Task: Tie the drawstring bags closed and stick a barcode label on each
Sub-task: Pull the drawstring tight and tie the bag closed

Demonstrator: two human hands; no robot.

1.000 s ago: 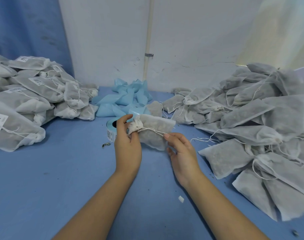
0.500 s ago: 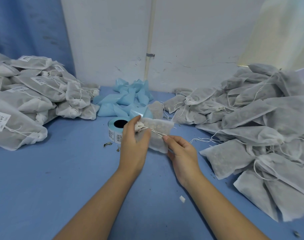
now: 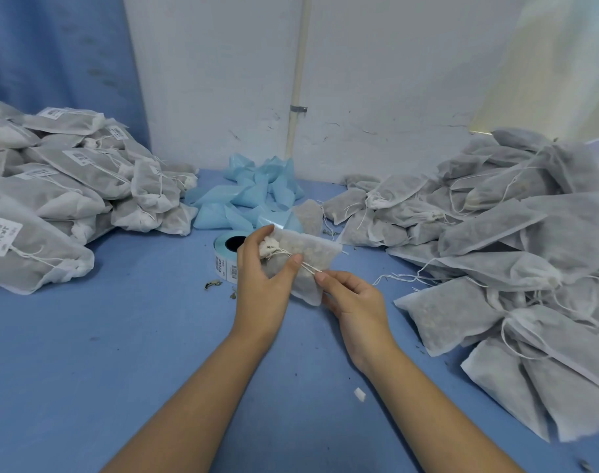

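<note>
A small grey-white drawstring bag point(image 3: 311, 254) is held above the blue table. My left hand point(image 3: 262, 278) grips its gathered neck, thumb across the cord. My right hand point(image 3: 354, 302) pinches the white drawstring point(image 3: 308, 266) just below the bag and pulls it taut. Behind my left hand stands a roll of barcode labels point(image 3: 225, 256) with a blue backing, printed barcodes showing on its side.
A heap of tied, labelled bags point(image 3: 62, 199) fills the left side. A larger heap of unlabelled bags point(image 3: 496, 240) covers the right. Crumpled blue backing strips point(image 3: 250, 196) lie by the white wall. A small white scrap point(image 3: 359, 394) and dried bits lie on the blue table point(image 3: 120, 353).
My left thumb has come round onto the bag's neck and cord. My right hand has shifted slightly, still pulling the drawstring. The bag has tilted a little.
</note>
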